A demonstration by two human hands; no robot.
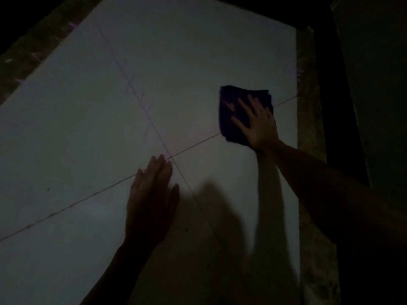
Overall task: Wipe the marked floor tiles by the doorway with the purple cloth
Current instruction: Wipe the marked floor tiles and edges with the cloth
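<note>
On the pale floor tiles (198, 51), toward the far right of the dim scene, lies the dark purple folded cloth (231, 111), roughly square and flat against the floor. It sits across the thin grout line (193, 146) that runs from the near left up to the far right. The right hand (257, 124) presses down on the cloth with its fingers straight and fanned wide, palm flat, covering the cloth's near right part; the bare forearm reaches in from the right.

Nearer and left of it, well apart from the cloth, the left hand (152, 199) rests flat on bare tile, fingers straight and held close together, fingertips just beside the point where two grout lines cross. Faint purple scribbled marks (134, 89) run along the second grout line on the far side of that crossing.

Just right of the cloth, a rough speckled stone strip (308, 119) borders the tiles, and beyond it stands a dark door frame (339, 106). Soft shadows of the arms fall on the near tiles.
</note>
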